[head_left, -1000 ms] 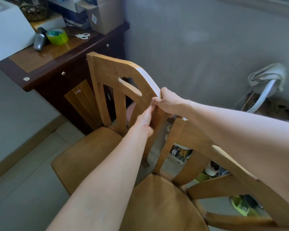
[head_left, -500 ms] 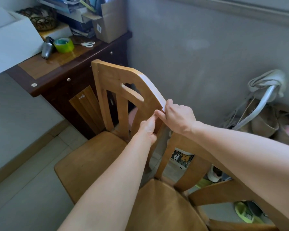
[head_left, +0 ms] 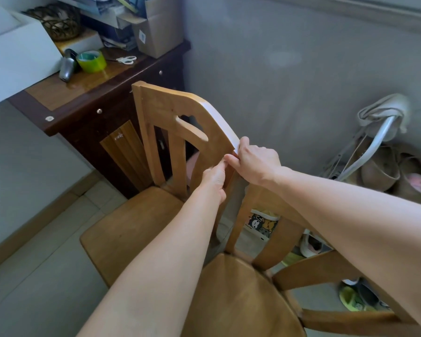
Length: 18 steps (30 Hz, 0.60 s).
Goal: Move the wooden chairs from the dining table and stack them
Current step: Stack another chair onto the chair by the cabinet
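Two wooden chairs stand side by side near the grey wall. The far chair stands upright beside a dark cabinet, its seat toward the left. The near chair sits just below me, with its backrest running under my right arm. My left hand pinches the right post of the far chair's backrest from the front. My right hand grips the same top right corner from behind. The two hands touch at the thumbs.
A dark wooden cabinet at the left carries a green tape roll, scissors, boxes and a basket. A drying rack with a cloth, pots and shoes crowd the floor at the right. Tiled floor lies at the lower left.
The view has shifted a little, so the chairs and hands sit lower in the frame. Both hands keep their hold on the far chair's back corner.
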Each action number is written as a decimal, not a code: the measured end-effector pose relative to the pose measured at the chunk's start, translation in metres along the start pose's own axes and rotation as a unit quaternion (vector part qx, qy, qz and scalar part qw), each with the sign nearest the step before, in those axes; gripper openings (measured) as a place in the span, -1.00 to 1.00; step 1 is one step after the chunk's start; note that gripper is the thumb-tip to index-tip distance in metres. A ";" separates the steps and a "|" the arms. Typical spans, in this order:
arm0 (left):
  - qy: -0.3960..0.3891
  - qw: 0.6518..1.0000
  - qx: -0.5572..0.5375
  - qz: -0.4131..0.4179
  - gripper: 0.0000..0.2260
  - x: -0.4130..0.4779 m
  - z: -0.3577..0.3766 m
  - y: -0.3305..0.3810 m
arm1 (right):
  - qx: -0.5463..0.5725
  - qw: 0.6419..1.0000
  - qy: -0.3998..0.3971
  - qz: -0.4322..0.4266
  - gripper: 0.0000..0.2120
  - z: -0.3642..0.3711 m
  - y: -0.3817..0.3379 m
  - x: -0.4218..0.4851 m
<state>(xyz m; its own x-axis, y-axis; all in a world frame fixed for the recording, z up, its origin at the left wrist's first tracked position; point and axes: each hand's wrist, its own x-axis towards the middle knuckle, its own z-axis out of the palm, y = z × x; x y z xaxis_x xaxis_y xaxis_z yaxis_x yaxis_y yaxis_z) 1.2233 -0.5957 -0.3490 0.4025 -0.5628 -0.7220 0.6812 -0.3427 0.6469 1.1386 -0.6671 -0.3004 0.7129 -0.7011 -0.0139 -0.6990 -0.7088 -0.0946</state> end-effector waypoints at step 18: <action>0.067 0.987 -0.128 0.075 -0.62 -0.122 -0.026 -0.038 | 0.085 0.986 0.067 -0.128 -0.61 -0.046 -0.018 -0.079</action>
<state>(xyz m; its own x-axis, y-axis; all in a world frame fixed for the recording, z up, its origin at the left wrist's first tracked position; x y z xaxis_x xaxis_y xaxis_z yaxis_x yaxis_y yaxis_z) 1.1645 -0.4951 -0.2919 0.5761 -0.4817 -0.6603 0.7335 -0.0518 0.6777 1.0921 -0.6030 -0.2522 0.8426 -0.5137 0.1617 -0.4704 -0.8482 -0.2434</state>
